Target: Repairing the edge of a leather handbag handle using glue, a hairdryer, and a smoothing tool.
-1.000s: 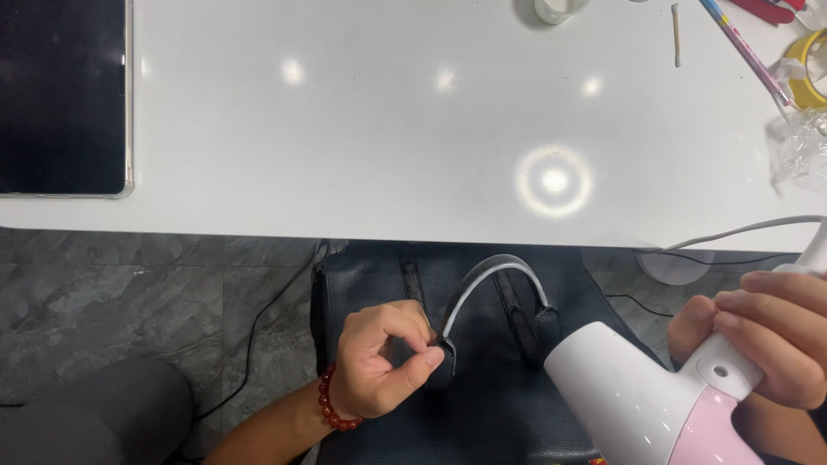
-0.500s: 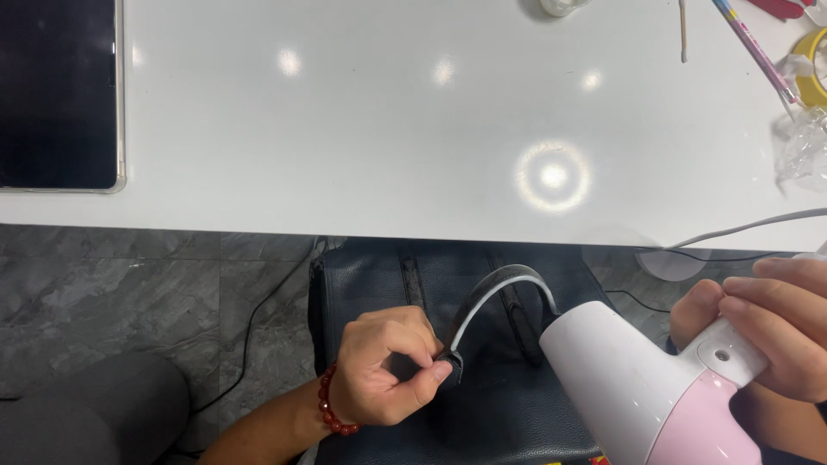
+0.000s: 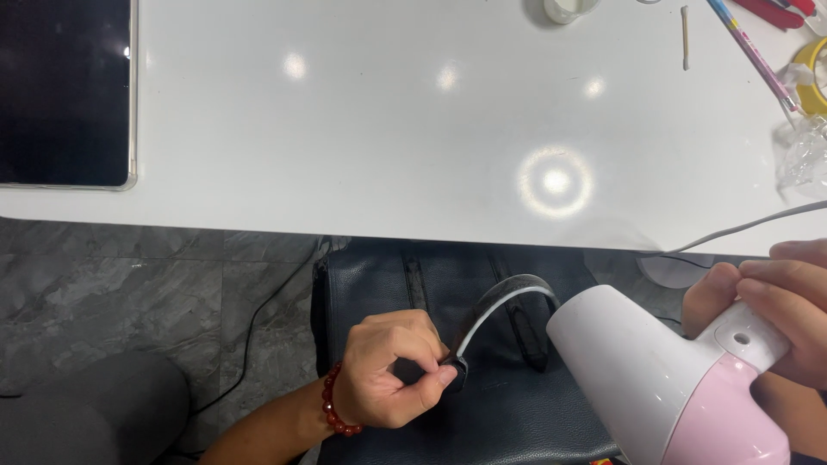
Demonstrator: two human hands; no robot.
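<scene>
My left hand [image 3: 392,370], with a red bead bracelet at the wrist, pinches one end of a curved strap [image 3: 508,297], black outside and white inside, which arches up over a dark cushioned seat [image 3: 482,413]. My right hand [image 3: 775,306] grips the handle of a white and pink hair dryer [image 3: 663,379]. The dryer's white barrel points left toward the strap's far end and lies very close to it. The dryer's white cord [image 3: 741,228] runs off to the right over the table edge.
A white table [image 3: 388,112] fills the upper view. A dark tablet [image 3: 65,90] lies at its left. At the far right are a pink pencil [image 3: 749,52], a yellow tape roll [image 3: 810,73], crumpled clear plastic [image 3: 801,155] and a small stick [image 3: 686,34]. Grey marble floor lies below left.
My left hand has kept its pinch on the strap and shifted slightly. The dryer's barrel has edged left, closer to the strap's arch.
</scene>
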